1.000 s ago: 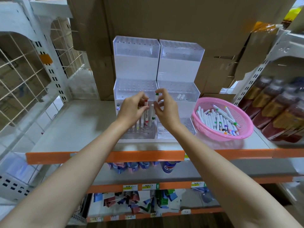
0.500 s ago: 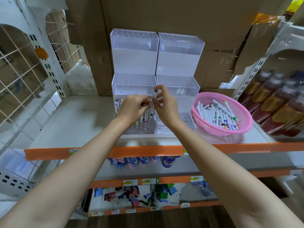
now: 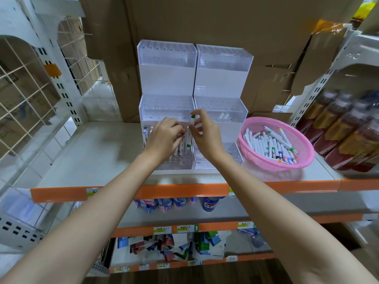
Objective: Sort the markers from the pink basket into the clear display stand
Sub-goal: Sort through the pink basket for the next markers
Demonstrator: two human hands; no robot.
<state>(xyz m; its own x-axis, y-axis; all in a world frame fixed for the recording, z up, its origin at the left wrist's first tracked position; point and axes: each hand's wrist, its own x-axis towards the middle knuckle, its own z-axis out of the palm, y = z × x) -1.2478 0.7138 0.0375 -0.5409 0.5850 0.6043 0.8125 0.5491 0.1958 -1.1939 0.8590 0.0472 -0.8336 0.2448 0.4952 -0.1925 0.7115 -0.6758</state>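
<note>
The right hand (image 3: 205,136) is pinching an upright white marker with green caps (image 3: 190,132) over the lowest left tier of the clear display stand (image 3: 168,78). The left hand (image 3: 166,138) is gripping several markers standing there. Shelf price tags are showing writing too small to read. The round pink basket (image 3: 303,158), perforated plastic, is holding many loose white markers (image 3: 268,144) just beside the stand.

Brown cardboard boxes (image 3: 205,21) stacked behind, above a white shelf (image 3: 98,156) with orange edge. Blurred dark bottles (image 3: 348,128) at right; wire grid panel (image 3: 22,95) at left. Below, a blue can (image 3: 211,203) and coloured packets (image 3: 164,249).
</note>
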